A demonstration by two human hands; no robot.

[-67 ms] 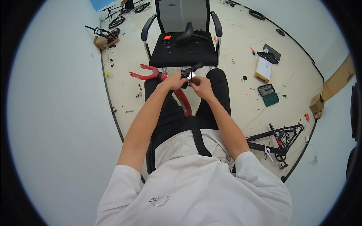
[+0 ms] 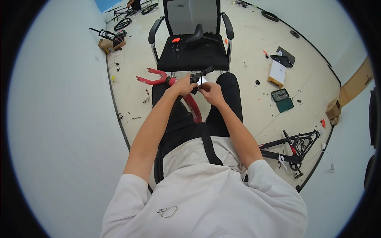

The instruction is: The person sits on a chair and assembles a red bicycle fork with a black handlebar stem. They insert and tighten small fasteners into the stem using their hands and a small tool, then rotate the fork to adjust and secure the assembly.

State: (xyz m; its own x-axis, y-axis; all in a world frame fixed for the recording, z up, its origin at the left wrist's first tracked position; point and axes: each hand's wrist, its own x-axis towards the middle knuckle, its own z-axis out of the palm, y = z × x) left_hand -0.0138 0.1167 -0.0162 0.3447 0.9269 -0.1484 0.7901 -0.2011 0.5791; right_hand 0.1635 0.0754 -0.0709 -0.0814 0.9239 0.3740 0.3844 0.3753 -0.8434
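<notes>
Across my thighs lies a red bicycle frame (image 2: pixel 193 107), with its red fork (image 2: pixel 155 77) pointing left. My left hand (image 2: pixel 183 85) is closed around the frame's front end, where the fork meets it, hiding the joint. Just right of that hand is a cluster of black handlebar and stem parts (image 2: pixel 195 77), with a black grip-like end (image 2: pixel 207 70) beyond. My right hand (image 2: pixel 213 93) pinches the lower end of a thin black rod-like piece (image 2: pixel 201 78) beside this cluster. A small white tag or paper (image 2: pixel 203 80) shows behind it; the fingertips are partly hidden.
A black office chair (image 2: pixel 194 57) faces me, bearing a saddle (image 2: pixel 195 35) and small parts. To the right lie a green case of small parts (image 2: pixel 284 104), a white-topped box (image 2: pixel 277 74) and a black bicycle frame (image 2: pixel 291 148). A parts box (image 2: pixel 115 45) stands far left.
My right hand has shifted very slightly. Everything else stays put.
</notes>
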